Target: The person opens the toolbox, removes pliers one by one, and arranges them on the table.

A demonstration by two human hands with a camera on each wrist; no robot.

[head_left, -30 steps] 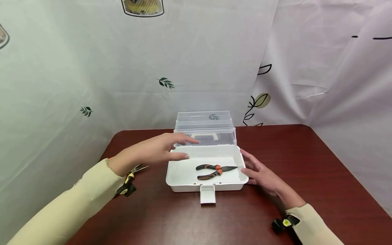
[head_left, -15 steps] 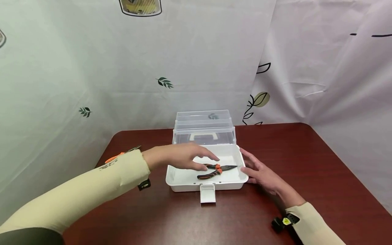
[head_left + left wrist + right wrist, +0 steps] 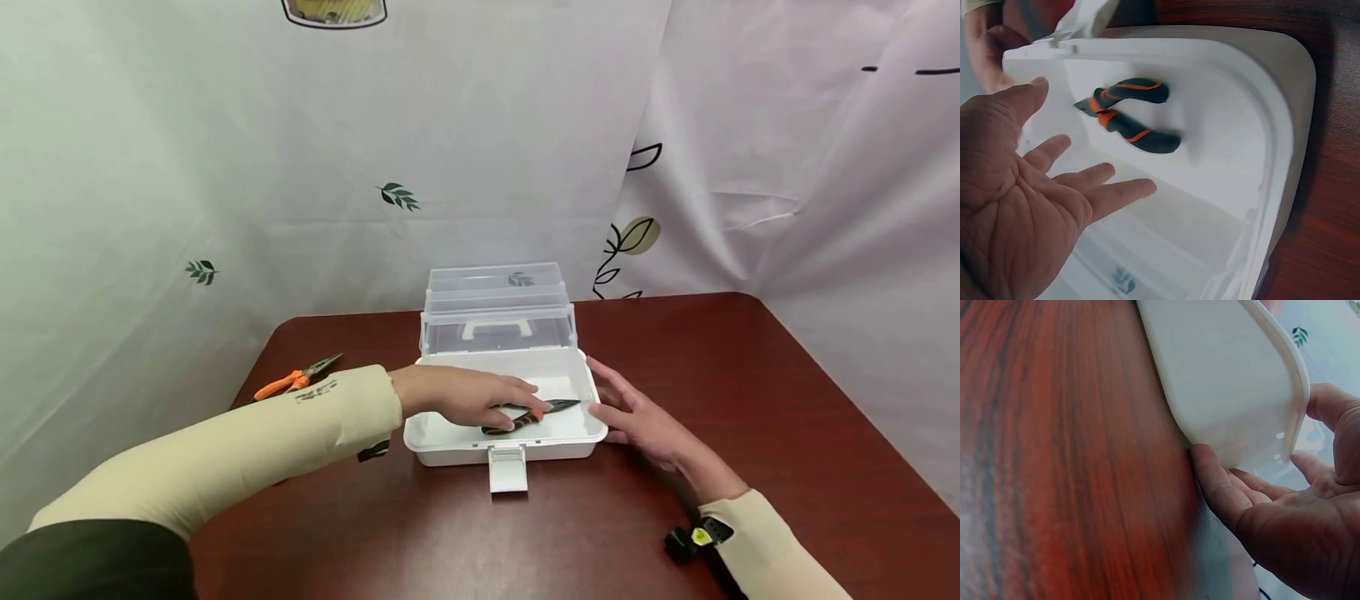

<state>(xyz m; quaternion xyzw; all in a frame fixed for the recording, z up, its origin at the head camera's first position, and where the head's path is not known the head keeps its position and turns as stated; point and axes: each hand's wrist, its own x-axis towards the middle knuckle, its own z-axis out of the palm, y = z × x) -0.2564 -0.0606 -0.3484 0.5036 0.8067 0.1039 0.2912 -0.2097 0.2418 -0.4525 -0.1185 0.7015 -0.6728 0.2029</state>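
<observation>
A white toolbox (image 3: pixel 450 457) stands on the table with its clear lid (image 3: pixel 491 292) tipped back and its front latch (image 3: pixel 507 471) hanging down. Inside lie long-nose pliers (image 3: pixel 1154 142) with black-and-orange handles, spread apart. My left hand (image 3: pixel 472 396) hovers over them, partly covering the handles in the head view. In the left wrist view its fingers (image 3: pixel 1113 195) are extended, a gap between them and the pliers. My right hand (image 3: pixel 645 425) holds the box's right end, thumb at the rim and fingers on the outer wall (image 3: pixel 1229 375).
Orange-handled pliers (image 3: pixel 292 379) lie on the dark red table (image 3: pixel 675 350) at the left, partly behind my left sleeve (image 3: pixel 300 425). A patterned white cloth (image 3: pixel 315 167) hangs just past the table's back edge.
My left hand has moved right and down, from above the box's left side to the pliers. The right hand stays on the box. The orange-handled pliers have come into view beyond the sleeve.
</observation>
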